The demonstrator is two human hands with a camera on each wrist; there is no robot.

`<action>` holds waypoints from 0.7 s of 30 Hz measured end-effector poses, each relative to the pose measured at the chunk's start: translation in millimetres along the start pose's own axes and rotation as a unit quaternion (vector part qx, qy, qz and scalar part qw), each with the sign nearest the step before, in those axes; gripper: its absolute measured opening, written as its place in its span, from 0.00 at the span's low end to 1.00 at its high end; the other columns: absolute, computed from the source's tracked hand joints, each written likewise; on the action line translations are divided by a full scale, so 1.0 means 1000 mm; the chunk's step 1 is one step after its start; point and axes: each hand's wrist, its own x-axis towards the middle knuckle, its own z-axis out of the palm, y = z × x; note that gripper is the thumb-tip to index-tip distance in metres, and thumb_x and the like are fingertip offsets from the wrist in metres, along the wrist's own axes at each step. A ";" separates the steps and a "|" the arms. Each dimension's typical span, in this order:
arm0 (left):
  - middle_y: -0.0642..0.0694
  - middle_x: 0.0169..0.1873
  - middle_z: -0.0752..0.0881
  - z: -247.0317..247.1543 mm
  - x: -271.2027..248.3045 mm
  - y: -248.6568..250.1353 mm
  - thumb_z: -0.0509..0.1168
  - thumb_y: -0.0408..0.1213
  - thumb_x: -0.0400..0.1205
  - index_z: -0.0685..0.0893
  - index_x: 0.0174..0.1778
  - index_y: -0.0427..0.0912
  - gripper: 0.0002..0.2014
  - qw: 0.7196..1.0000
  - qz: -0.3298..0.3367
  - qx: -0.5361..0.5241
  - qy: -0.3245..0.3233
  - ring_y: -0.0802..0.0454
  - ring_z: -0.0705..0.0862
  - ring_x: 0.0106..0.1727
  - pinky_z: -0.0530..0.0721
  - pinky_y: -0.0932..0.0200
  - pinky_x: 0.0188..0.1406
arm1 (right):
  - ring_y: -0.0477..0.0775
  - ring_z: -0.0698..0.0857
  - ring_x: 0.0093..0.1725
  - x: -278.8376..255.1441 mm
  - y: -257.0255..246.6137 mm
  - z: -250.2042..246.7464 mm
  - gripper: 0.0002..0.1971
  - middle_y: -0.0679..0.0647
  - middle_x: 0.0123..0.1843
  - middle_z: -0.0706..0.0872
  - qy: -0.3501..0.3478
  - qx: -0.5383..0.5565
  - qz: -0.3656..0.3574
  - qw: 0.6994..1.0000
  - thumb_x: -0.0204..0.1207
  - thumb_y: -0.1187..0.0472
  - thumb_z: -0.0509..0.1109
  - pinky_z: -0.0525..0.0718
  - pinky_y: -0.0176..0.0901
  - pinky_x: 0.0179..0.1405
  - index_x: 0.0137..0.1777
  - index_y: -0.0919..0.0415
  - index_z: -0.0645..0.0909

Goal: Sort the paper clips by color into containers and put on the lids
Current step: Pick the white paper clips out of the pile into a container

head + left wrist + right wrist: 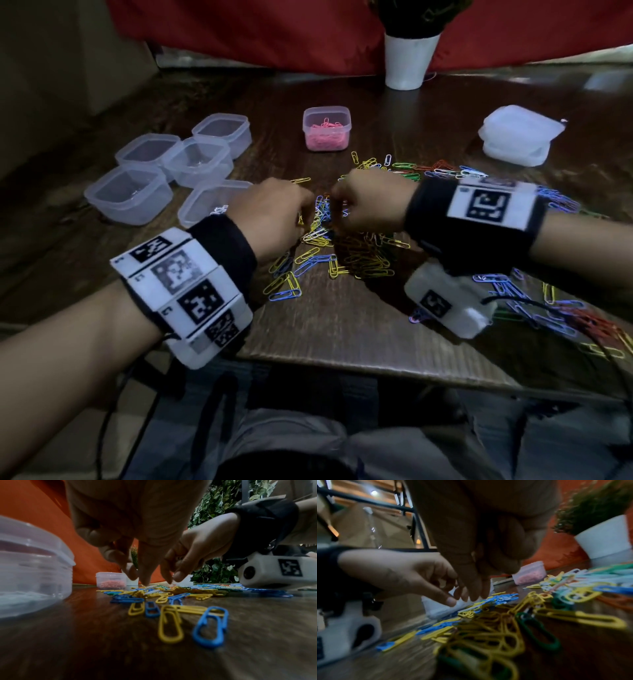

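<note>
A mixed pile of paper clips (342, 246), yellow, blue, green, red and white, covers the middle of the dark wooden table (342, 342). My left hand (274, 212) and right hand (370, 202) meet over the pile, fingers pointing down into it. In the left wrist view the left hand's (139, 577) thumb and forefinger tips nearly touch just above the clips, and the right hand (173, 577) reaches down beside it. Whether either hand holds a clip is hidden. A small tub (327, 128) behind the pile holds pink clips. The tub (209, 205) by my left hand holds a few white clips.
Several empty clear tubs (128, 193) stand at the left. A stack of lids (520, 135) lies at the back right. A white plant pot (409, 61) stands at the far edge before a red cloth. More clips (548, 308) spread to the right near the table's front edge.
</note>
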 end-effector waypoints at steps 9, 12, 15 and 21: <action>0.42 0.42 0.81 0.002 0.003 -0.004 0.60 0.32 0.79 0.82 0.44 0.44 0.06 0.999 -0.032 0.011 -0.016 0.38 0.82 0.52 0.71 0.55 0.38 | 0.50 0.76 0.42 0.021 -0.014 0.001 0.07 0.52 0.40 0.79 -0.068 -0.078 -0.032 0.994 0.74 0.60 0.71 0.70 0.37 0.28 0.49 0.60 0.85; 0.42 0.52 0.84 0.004 0.003 -0.005 0.61 0.34 0.79 0.82 0.53 0.45 0.09 0.999 -0.041 0.025 -0.012 0.39 0.81 0.57 0.71 0.55 0.40 | 0.49 0.72 0.28 0.016 -0.001 -0.012 0.14 0.51 0.28 0.73 -0.065 0.034 0.016 0.997 0.80 0.59 0.63 0.65 0.30 0.17 0.31 0.58 0.73; 0.42 0.54 0.84 0.008 0.005 -0.007 0.63 0.39 0.81 0.81 0.55 0.45 0.09 0.998 -0.048 0.035 -0.027 0.40 0.81 0.58 0.74 0.54 0.43 | 0.46 0.63 0.15 0.005 0.024 -0.030 0.19 0.49 0.17 0.68 -0.039 0.209 0.103 0.972 0.80 0.63 0.54 0.58 0.29 0.14 0.26 0.59 0.67; 0.43 0.51 0.84 0.004 0.004 -0.006 0.61 0.41 0.82 0.81 0.53 0.46 0.08 0.999 -0.031 0.008 -0.020 0.41 0.81 0.56 0.75 0.54 0.43 | 0.41 0.55 0.11 -0.022 0.063 -0.037 0.19 0.46 0.13 0.61 -0.033 0.340 0.184 0.922 0.79 0.61 0.50 0.51 0.24 0.14 0.24 0.57 0.60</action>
